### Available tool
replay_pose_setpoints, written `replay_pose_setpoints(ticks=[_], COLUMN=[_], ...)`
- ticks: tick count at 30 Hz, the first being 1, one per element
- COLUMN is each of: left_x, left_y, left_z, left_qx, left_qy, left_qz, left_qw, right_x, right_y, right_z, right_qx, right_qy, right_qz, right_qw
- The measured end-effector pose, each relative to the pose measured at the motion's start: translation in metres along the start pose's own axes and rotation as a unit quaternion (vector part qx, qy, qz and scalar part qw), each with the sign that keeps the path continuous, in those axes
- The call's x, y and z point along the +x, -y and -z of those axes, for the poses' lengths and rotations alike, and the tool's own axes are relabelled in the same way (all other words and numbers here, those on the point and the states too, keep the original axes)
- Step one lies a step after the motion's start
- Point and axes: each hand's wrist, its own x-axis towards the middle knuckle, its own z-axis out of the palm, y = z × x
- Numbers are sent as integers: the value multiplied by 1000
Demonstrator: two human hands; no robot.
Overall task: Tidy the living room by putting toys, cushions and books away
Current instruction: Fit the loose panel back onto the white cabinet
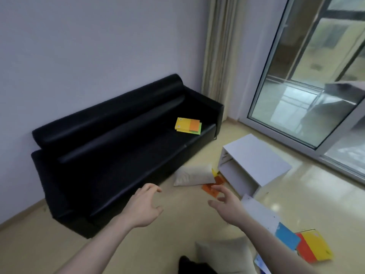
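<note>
A stack of yellow, orange and green books (188,125) lies on the right seat of the black sofa (110,151). A beige cushion (194,176) lies on the floor by the sofa's front, with orange books (212,188) beside it. Another beige cushion (225,254) lies on the floor near me. Blue, red and yellow books (308,245) are spread on the floor at lower right. My left hand (145,207) and my right hand (227,204) reach forward, fingers apart, holding nothing.
A white open-sided low table (256,155) stands on the floor right of the sofa. A white board (260,212) lies under my right forearm. Curtains (219,56) and a sliding glass door (308,76) fill the right side.
</note>
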Motion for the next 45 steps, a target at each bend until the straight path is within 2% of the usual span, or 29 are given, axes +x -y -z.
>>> replay_pose_setpoints(ticks=[5, 12, 19, 26, 38, 45], left_x=[66, 195, 291, 386, 560, 668], left_y=[-3, -19, -50, -99, -148, -174], left_z=[25, 61, 100, 95, 77, 65], left_qx=[29, 38, 51, 71, 93, 91], left_qy=[21, 65, 71, 112, 176, 228], left_qz=[-37, -60, -81, -123, -183, -197], left_qw=[999, 995, 993, 984, 963, 949], right_x=[44, 152, 239, 275, 353, 430], right_y=[1, -6, 11, 1, -23, -22], right_z=[6, 17, 63, 118, 157, 184], right_qx=[14, 68, 54, 83, 109, 97], right_qy=[-32, -44, -59, -113, -188, -196], right_qz=[-30, -76, -49, -80, -177, -236], right_qw=[999, 994, 996, 987, 960, 947])
